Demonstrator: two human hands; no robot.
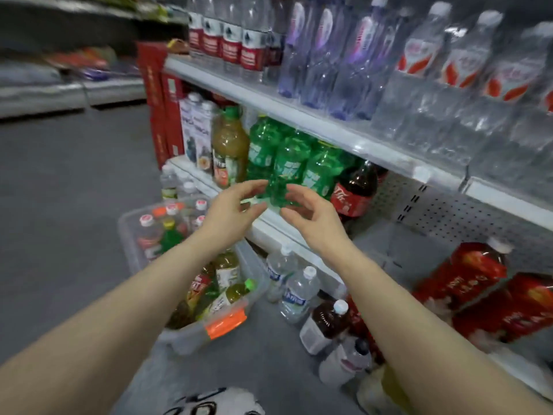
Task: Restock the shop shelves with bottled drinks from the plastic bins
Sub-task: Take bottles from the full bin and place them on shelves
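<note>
Green bottle [288, 169] on the middle shelf [269, 224], flanked by left hand [235, 209] and right hand [312, 217], fingers loose and spread, gripping nothing; plastic bin [191, 336] below.

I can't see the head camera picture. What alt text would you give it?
A person's left hand and right hand reach to either side of a green bottle on a shop shelf; whether they touch it is unclear. A clear plastic bin of mixed bottled drinks sits on the floor below, and water bottles fill the shelf above.
</note>
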